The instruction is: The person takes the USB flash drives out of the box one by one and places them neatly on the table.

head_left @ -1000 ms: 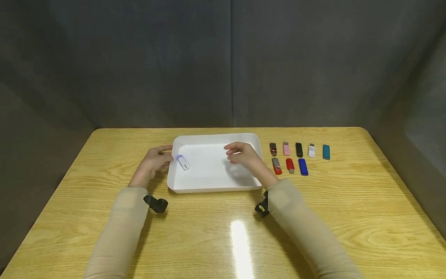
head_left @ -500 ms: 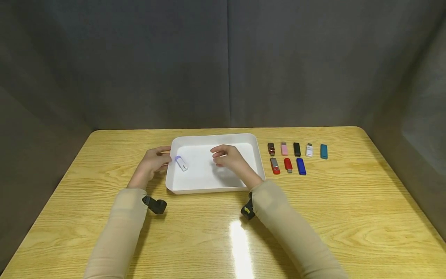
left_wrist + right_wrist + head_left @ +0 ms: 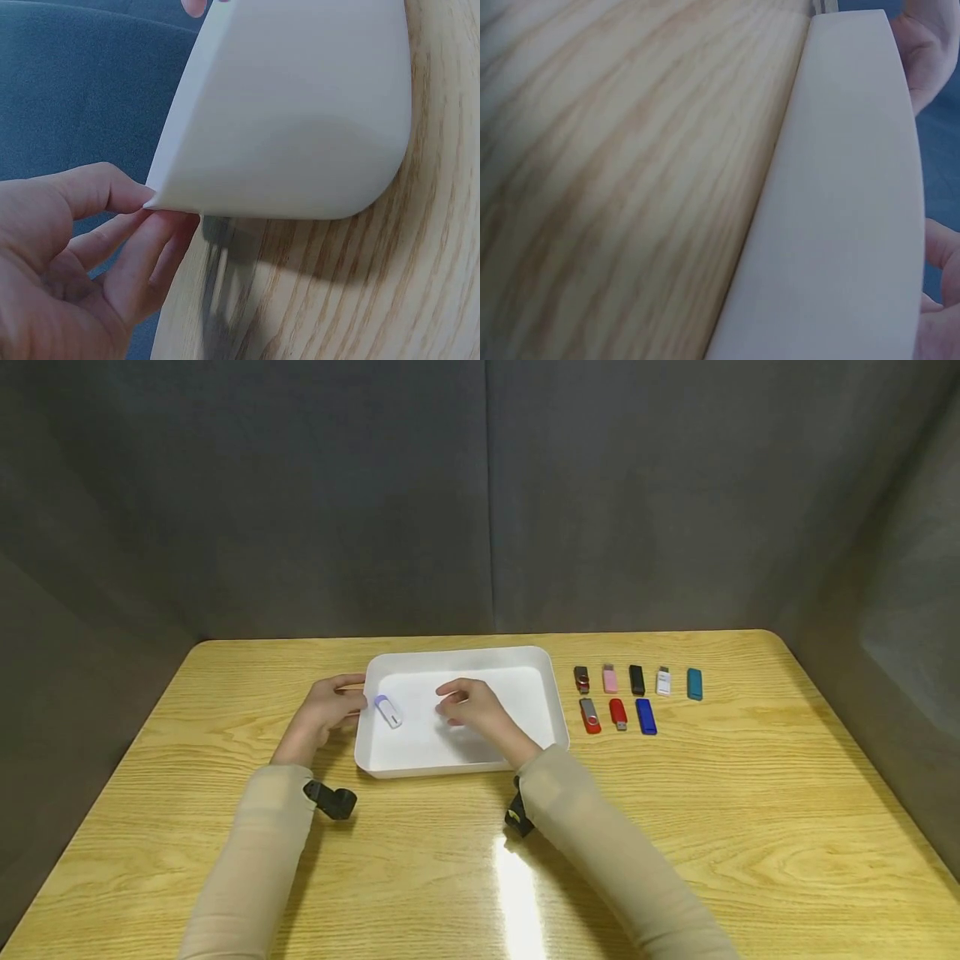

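Note:
My left hand (image 3: 326, 706) pinches the left rim of a white tray (image 3: 442, 768). In the left wrist view the thumb of this hand (image 3: 82, 247) lies on one side of the tray's edge (image 3: 285, 150) and the fingers on the other. Inside the tray, near its left wall, lies a white and purple USB stick (image 3: 389, 712). My right hand (image 3: 474, 706) hovers over the middle of the tray, fingers bent loosely, and I see nothing in it. Its fingertips point left, apart from the stick. The right wrist view shows mostly the tray's outer wall (image 3: 840, 187).
Right of the tray, several USB sticks lie in two rows on the wooden table (image 3: 750, 810). The back row includes a pink one (image 3: 610, 680) and a teal one (image 3: 694, 684); the front row has a red one (image 3: 618, 713) and a blue one (image 3: 646, 717). Dark curtains (image 3: 337, 510) surround the table.
My right hand has moved left across the tray, closer to the white and purple USB stick. My left hand stays at the rim. The whole head view has shifted slightly.

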Demonstrator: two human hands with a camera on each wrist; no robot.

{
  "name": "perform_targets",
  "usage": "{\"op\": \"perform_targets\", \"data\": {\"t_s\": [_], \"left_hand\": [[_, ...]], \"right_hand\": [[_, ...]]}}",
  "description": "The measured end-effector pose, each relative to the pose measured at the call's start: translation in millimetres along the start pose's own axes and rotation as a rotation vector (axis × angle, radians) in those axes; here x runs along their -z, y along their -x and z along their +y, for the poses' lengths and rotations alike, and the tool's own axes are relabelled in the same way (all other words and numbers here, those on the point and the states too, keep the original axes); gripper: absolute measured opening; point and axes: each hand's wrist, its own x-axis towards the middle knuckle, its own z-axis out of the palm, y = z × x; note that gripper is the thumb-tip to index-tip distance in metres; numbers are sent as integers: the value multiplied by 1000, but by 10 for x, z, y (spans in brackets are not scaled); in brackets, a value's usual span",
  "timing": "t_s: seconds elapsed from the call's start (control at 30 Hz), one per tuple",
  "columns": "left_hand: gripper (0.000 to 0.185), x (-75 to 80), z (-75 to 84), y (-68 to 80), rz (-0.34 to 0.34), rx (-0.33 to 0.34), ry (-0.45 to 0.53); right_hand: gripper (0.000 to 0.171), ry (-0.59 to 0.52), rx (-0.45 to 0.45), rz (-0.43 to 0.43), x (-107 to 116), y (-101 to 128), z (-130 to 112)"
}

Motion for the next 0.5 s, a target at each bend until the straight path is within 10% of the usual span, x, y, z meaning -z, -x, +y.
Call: {"op": "perform_targets", "data": {"t_s": [0.5], "left_hand": [[62, 20, -11, 6, -52, 1, 25]], "right_hand": [[32, -21, -13, -20, -221, -54, -27]]}}
